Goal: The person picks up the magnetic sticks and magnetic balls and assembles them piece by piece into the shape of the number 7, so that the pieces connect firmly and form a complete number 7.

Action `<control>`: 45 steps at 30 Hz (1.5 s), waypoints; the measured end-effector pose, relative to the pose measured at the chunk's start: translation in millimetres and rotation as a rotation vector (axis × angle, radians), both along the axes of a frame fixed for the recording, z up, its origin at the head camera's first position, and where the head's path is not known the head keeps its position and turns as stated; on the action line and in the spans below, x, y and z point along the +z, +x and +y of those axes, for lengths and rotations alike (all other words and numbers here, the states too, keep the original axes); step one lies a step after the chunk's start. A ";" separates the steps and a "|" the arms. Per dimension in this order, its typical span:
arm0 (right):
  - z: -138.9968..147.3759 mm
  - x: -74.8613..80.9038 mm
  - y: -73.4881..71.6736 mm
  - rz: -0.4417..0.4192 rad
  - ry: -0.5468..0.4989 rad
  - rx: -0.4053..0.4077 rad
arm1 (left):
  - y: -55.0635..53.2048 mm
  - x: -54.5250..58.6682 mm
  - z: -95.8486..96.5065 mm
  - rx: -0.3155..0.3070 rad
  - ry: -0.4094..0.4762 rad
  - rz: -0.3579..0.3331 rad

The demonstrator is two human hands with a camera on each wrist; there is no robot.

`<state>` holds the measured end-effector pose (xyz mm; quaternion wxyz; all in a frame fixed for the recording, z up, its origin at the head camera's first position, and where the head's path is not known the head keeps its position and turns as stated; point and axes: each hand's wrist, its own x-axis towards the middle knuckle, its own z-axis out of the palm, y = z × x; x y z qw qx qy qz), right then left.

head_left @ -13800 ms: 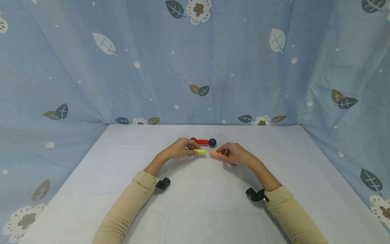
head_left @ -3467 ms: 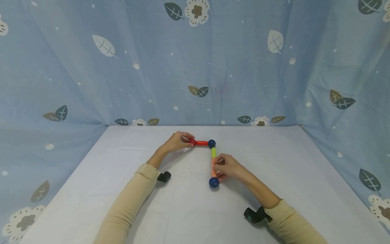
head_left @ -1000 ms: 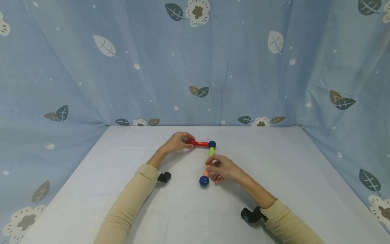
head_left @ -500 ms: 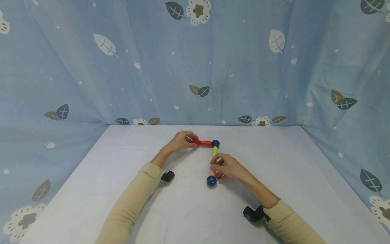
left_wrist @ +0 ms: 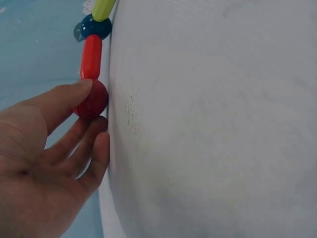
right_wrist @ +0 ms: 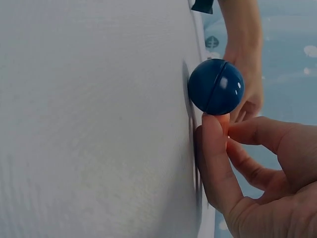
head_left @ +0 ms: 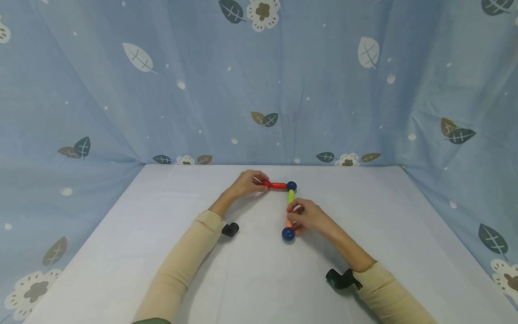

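Note:
My left hand (head_left: 247, 183) pinches a red ball (left_wrist: 94, 100) between thumb and fingers. From that ball a red rod (head_left: 278, 185) runs right to a dark blue ball (head_left: 292, 186). A yellow-green rod (head_left: 291, 196) joins the blue ball and points toward me. Past it comes an orange rod (head_left: 289, 223), partly covered by my right hand (head_left: 311, 215), which pinches it. At the near end sits a second blue ball (right_wrist: 216, 87), close beside my right fingertips. Together the balls and rods form a bent chain on the white table.
A white cloth covers the table (head_left: 251, 279). Behind and at both sides hangs a blue patterned curtain (head_left: 202, 90). Black wrist-worn devices (head_left: 230, 229) stick out from both forearms over the tabletop.
Since a second ago, both hands have shifted the joined chain to the right and slightly away. Its near blue ball has swung right, so the green-orange part lies straighter. Both grips are kept.

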<state>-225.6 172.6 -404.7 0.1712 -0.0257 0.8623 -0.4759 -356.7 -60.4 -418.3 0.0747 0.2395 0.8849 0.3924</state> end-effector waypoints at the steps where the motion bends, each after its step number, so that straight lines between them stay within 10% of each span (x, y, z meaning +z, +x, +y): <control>1: 0.6 -0.6 -0.3 0.000 -0.003 0.004 | -0.6 -0.5 0.7 0.000 0.000 -0.001; 45: 7.5 -7.0 -13.6 0.012 -0.025 -0.021 | -1.6 0.5 5.7 0.023 -0.016 0.058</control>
